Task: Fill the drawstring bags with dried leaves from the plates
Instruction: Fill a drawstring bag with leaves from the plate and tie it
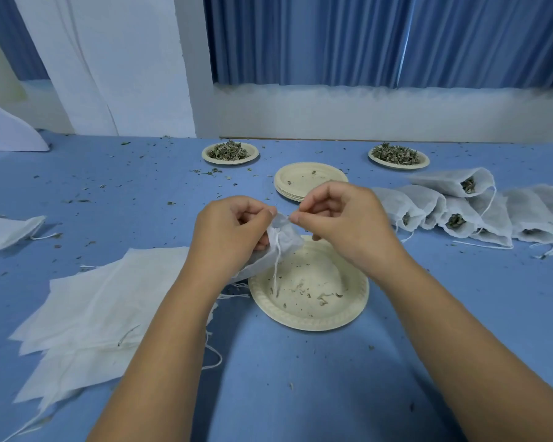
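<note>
A white drawstring bag [284, 240] hangs above a cream plate [355, 301] that holds only leaf crumbs. My left hand [230, 231] grips the bag's gathered neck. My right hand [339, 218] pinches the top of the bag or its string beside the left fingers; which of the two is hidden. The string dangles down over the plate. Two plates of dried leaves stand at the back, one at centre left [230, 153] and one at right [398, 156]. Several filled bags [460, 212] lie in a row at the right.
A stack of empty cream plates [310, 183] sits just beyond my hands. Flat empty bags [103, 301] are piled at the left, and one more [7, 231] lies at the far left edge. Leaf bits are scattered over the blue table [300, 378]. A white wall and blue curtains stand behind.
</note>
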The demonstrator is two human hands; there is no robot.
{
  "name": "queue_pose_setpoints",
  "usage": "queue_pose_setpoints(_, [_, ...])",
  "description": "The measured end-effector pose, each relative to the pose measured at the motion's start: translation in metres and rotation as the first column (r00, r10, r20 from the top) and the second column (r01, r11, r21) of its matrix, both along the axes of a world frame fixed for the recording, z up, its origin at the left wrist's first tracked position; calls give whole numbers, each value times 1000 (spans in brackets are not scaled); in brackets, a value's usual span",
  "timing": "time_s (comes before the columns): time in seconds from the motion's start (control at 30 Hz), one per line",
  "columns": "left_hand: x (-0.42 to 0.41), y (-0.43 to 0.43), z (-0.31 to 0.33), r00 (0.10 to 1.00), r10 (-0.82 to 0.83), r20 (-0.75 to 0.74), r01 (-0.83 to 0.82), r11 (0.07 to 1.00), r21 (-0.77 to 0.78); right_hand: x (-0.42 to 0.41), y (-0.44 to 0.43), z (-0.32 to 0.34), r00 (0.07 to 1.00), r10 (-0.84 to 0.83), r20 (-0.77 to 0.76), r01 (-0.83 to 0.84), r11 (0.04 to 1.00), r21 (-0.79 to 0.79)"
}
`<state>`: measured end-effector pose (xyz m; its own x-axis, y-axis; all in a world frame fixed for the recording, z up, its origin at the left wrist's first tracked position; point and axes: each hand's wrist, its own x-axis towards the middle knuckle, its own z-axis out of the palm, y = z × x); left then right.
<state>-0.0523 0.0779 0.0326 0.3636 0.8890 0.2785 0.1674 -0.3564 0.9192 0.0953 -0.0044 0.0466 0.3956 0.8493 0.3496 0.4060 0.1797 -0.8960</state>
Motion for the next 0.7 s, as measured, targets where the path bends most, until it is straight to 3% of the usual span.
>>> queue_pose_setpoints(0.13, [0,0,0,1000,1,2,-1,1000,12,-12,7,-9,986,41,163,-30,997,-70])
queue_pose_setpoints(0.3, [-1,2,-1,1000,17,9,-17,1000,26,-6,9,-11,982,-86,170,103,990,-92])
queue_pose_setpoints(0.37, [0,2,-1,1000,21,16,-21,999,36,-3,9,-12,994,-94,54,105,959,-262])
queue_pose_setpoints(0.47, [4,0,0,1000,11,16,-12,997,78,1,6,-12,960,11,-280,-153,860,-488])
queue_pose_setpoints(0.57, [14,-5,3,999,-27,-37,32,990,137,1,2,-8,876,56,-479,-275,874,-400])
queue_pose_setpoints(0.7, [48,-13,21,994,-28,-107,59,953,297,19,-3,3,837,17,-547,-143,971,-190])
